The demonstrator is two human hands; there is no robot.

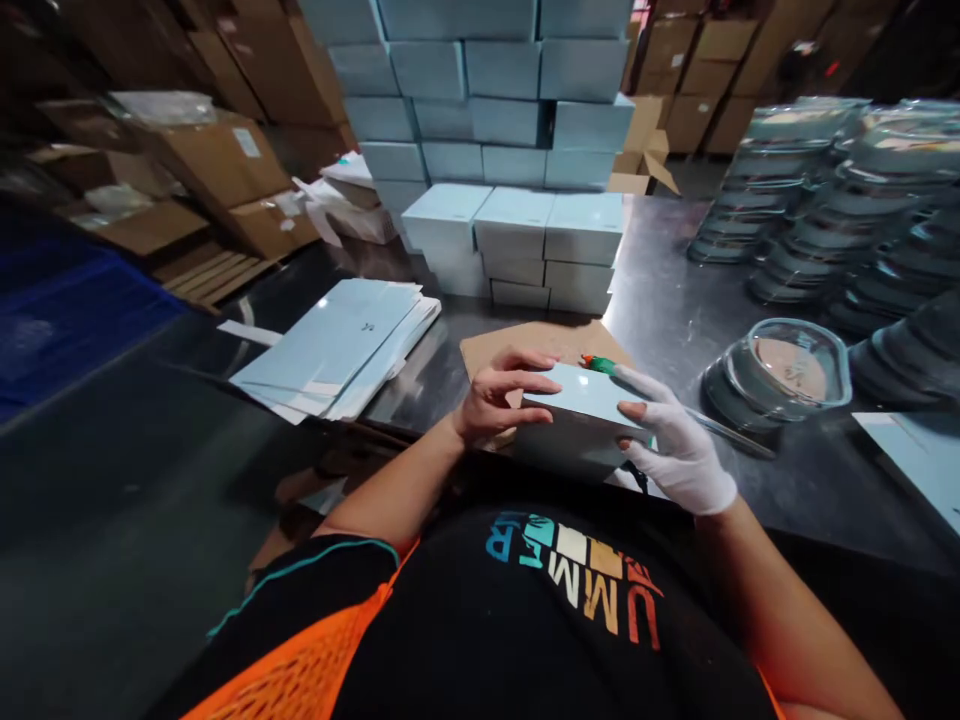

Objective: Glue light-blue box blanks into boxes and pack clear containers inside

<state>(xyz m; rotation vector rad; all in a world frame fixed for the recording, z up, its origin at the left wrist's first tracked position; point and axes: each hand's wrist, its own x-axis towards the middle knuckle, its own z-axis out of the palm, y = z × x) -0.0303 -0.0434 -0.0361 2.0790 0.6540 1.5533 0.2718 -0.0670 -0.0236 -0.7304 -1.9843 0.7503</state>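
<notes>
A white cardboard box (585, 392) stands at the table's near edge, in front of my body. My bare left hand (504, 395) grips its left side, fingers curved over the top. On the right side, my right hand (679, 450), in a white glove with some bare fingertips, presses against the box. Behind it lie a brown cardboard sheet (495, 345) and a small green thing with an orange tip (600, 365), partly hidden by the box. What the box holds cannot be seen.
Closed white boxes (514, 205) are stacked high at the back. Flat white card sheets (337, 340) lie on the left. To the right stand stacked glass bowls (817, 190), a nearer stack of glass containers (780, 375) and more white sheets (919, 455). Brown cartons (210, 160) fill the background.
</notes>
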